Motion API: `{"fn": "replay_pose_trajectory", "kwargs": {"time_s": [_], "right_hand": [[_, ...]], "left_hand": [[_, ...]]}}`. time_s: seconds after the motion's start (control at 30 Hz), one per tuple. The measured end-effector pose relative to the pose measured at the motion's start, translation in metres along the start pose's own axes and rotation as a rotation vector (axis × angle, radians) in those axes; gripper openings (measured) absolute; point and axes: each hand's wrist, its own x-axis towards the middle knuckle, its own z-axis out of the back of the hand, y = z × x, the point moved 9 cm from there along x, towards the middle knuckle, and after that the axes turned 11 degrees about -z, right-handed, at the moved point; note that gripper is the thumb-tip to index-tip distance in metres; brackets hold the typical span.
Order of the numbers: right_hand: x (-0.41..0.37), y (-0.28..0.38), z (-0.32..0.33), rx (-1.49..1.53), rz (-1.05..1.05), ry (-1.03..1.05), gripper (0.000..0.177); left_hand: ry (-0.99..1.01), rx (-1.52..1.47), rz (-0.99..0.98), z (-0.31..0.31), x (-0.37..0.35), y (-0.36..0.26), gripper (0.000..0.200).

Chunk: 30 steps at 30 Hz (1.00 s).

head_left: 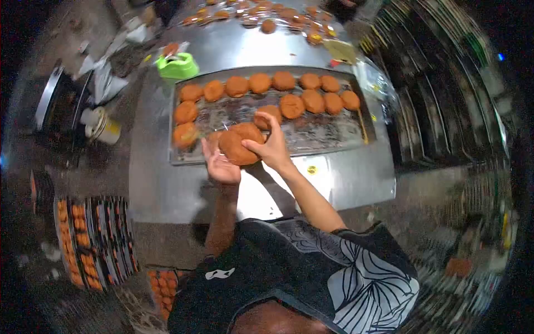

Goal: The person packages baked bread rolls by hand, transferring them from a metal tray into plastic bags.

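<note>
My right hand (272, 147) grips round brown buns (239, 146) above the front edge of a metal tray (311, 146), its thumb across their near side. Beside them, palm turned up, my left hand (222, 167) holds what looks like a clear plastic bag (223, 161), mostly lost in glare and blur. Its fingers are partly hidden by the buns. Just behind my right fingers lies another bun (268, 116). More buns stand on the tray: a back row (260, 83), a shorter second row (313, 102) and two at the left side (186, 112).
The tray rests on a steel table (361, 186). At its far end are several plastic-wrapped buns (289, 15). A green holder (178, 67) stands at the back left, clear packaging (375, 83) at the right. Racks (445, 83) flank the right; trays of buns (83, 239) sit lower left.
</note>
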Motion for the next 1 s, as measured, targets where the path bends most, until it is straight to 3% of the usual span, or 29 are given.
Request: {"fn": "replay_pose_trajectory", "kwargs": {"time_s": [0.07,0.1,0.17,0.2,0.27,0.33,0.37,0.43,0.47,0.5,0.53,0.57,0.6,0.63,0.7,0.73,0.77,0.8,0.83,0.87,0.9,0.93,0.97,1.0], "right_hand": [[-0.01,-0.021,0.017,0.155,-0.002,-0.054,0.069],[-0.024,-0.032,0.021,0.344,-0.069,-0.052,0.068],[-0.029,-0.045,0.037,0.499,-0.119,-0.175,0.066],[-0.027,-0.043,0.039,0.506,-0.121,-0.185,0.066],[-0.025,-0.038,0.057,0.24,-0.23,-0.394,0.059],[-0.031,-0.031,0.046,0.204,-0.136,-0.148,0.049],[-0.035,-0.037,0.041,0.22,-0.038,-0.032,0.042],[-0.024,-0.045,0.073,-0.395,0.046,-0.073,0.023],[0.003,-0.043,0.095,-0.398,-0.111,-0.082,0.019],[0.034,-0.029,0.108,-0.567,0.052,-0.096,0.021],[0.053,0.001,0.119,-0.533,0.13,-0.246,0.015],[0.067,0.026,0.12,-0.378,0.286,-0.31,0.015],[0.07,0.048,0.124,-0.224,0.441,-0.362,0.018],[0.056,0.067,0.116,-0.344,0.511,-0.321,0.032],[0.022,0.032,0.108,-0.244,0.365,-0.018,0.039],[-0.016,0.023,0.118,-0.319,0.395,-0.03,0.042],[-0.038,-0.051,0.118,-0.308,0.095,0.196,0.041],[-0.081,-0.146,0.121,-0.288,-0.435,0.435,0.039],[-0.12,-0.161,0.13,-0.07,-0.439,0.509,0.035],[-0.153,-0.186,0.134,0.124,-0.331,0.616,0.03],[-0.17,-0.183,0.142,-0.04,-0.517,0.579,0.029],[-0.163,-0.171,0.149,-0.095,-0.269,0.42,0.027],[-0.153,-0.169,0.157,-0.142,-0.439,0.336,0.024],[-0.144,-0.168,0.163,-0.118,-0.421,0.274,0.022]], "left_hand": [[-0.046,-0.146,0.476,-0.048,-0.025,0.02,0.048],[0.074,-0.179,0.648,-0.045,-0.039,0.041,0.047],[0.084,-0.131,0.664,-0.045,-0.066,0.066,0.042],[0.343,0.269,0.369,-0.039,-0.069,0.07,0.042],[0.253,0.211,0.485,-0.053,-0.098,0.078,0.041],[0.115,0.057,0.605,-0.025,-0.102,0.105,0.036],[0.042,-0.013,0.672,-0.039,-0.102,0.092,0.034],[0.785,0.512,0.473,-0.041,-0.132,0.109,0.023],[1.07,0.704,0.254,-0.039,-0.15,0.115,0.019],[1.037,0.281,0.418,-0.069,-0.181,0.102,0.016],[1.405,0.654,0.26,-0.079,-0.209,0.106,0.017],[1.34,0.992,0.583,-0.066,-0.232,0.134,0.019],[1.491,1.124,0.362,-0.068,-0.246,0.143,0.02],[1.624,1.253,0.124,-0.058,-0.259,0.155,0.021],[1.661,1.219,-0.093,-0.028,-0.275,0.182,0.017],[1.6,1.096,-0.22,0.001,-0.277,0.197,0.014],[1.625,1.009,-0.077,0.004,-0.269,0.196,0.015],[1.638,0.928,0.069,0.004,-0.26,0.193,0.018],[1.538,0.782,0.208,-0.006,-0.248,0.18,0.023],[1.409,0.934,0.422,-0.002,-0.233,0.187,0.029],[1.262,1.068,0.636,0.005,-0.222,0.194,0.034],[1.193,0.973,0.647,-0.009,-0.217,0.19,0.037],[1.12,0.881,0.667,-0.021,-0.217,0.184,0.041],[1.067,0.896,0.703,-0.032,-0.218,0.183,0.038]]}}
